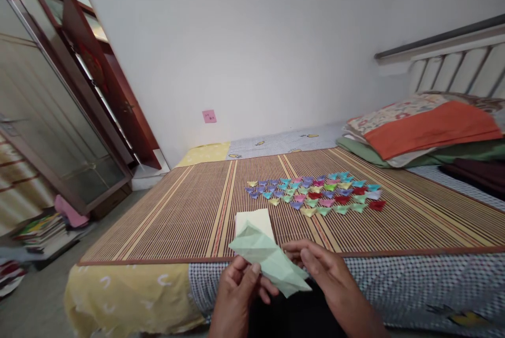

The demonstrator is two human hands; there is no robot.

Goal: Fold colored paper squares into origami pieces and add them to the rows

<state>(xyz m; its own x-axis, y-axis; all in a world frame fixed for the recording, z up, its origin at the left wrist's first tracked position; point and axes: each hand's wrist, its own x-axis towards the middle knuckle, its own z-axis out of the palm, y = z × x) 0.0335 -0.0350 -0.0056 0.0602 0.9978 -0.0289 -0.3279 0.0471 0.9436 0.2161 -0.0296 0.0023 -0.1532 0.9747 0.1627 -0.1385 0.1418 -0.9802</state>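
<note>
My left hand [239, 288] and my right hand [325, 275] both pinch a partly folded pale green paper [272, 259] over the near edge of the bed. The left thumb presses on its lower left part; the right fingers grip its right side. Just beyond it a pale yellow paper square [254, 219] lies flat on the striped bamboo mat [177, 211]. Farther back on the mat, several small folded paper shapes [315, 193] in many colours lie in rows.
The mat covers a bed with a checked sheet [414, 285] and a yellow cloth [126, 296]. Folded blankets and pillows [426, 130] are stacked at the right by the headboard. A glass-door cabinet [51, 132] and stacked books [39, 230] stand on the left floor.
</note>
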